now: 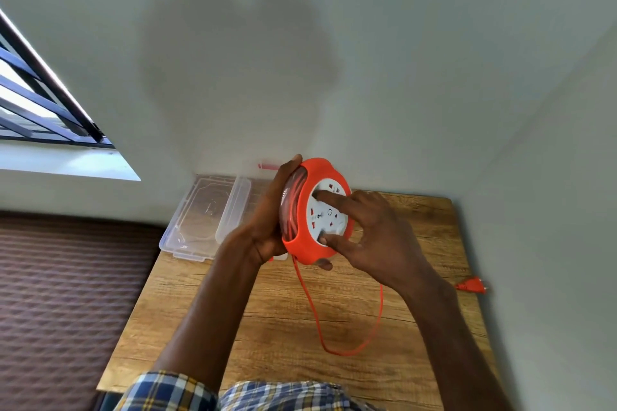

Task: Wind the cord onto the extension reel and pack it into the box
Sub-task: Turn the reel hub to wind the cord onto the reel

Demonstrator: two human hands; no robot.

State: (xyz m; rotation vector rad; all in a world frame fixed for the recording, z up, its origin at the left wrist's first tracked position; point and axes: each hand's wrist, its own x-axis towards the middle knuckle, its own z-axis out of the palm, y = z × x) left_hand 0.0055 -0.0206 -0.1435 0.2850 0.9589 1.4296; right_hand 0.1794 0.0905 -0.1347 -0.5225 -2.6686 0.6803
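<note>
The left hand [270, 210] has its grip clamped round the back of the orange extension reel [315, 210], held on edge above the wooden worktop [334, 377]. The right hand [374, 230] presses two fingers [329, 198] into the white socket face, the rest loosely spread. The loose cord [347, 349] loops down onto the worktop; its plug [470, 286] lies at the right edge. The clear box [203, 217] sits behind, partly hidden by the left hand.

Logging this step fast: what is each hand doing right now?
Left hand: grips the orange extension reel by its rim, held above the table.
Right hand: open, straight fingers pressing the reel's white socket face.
</note>
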